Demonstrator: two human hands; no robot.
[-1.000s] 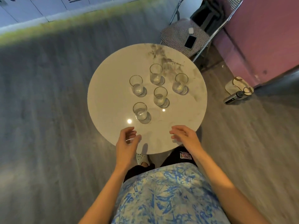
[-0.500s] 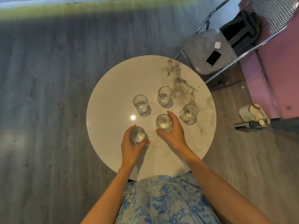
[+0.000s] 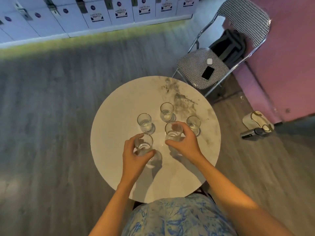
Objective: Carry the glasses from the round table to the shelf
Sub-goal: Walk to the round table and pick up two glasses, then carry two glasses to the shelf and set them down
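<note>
Glasses, five clear short tumblers, are all at the round white marble-topped table (image 3: 119,116); none has reached a shelf, which is out of sight. The left hand (image 3: 134,155) wraps its fingers round the nearest tumbler (image 3: 143,144), seemingly lifted just off the top. The right hand (image 3: 185,142) clasps the middle tumbler (image 3: 173,132). Three others (image 3: 144,122) (image 3: 166,111) (image 3: 193,122) stand untouched, so the carrying is barely begun.

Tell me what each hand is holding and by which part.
Left hand grips the nearest glass around its side wall. Right hand grips the middle glass around its side wall, near the rim.
</note>
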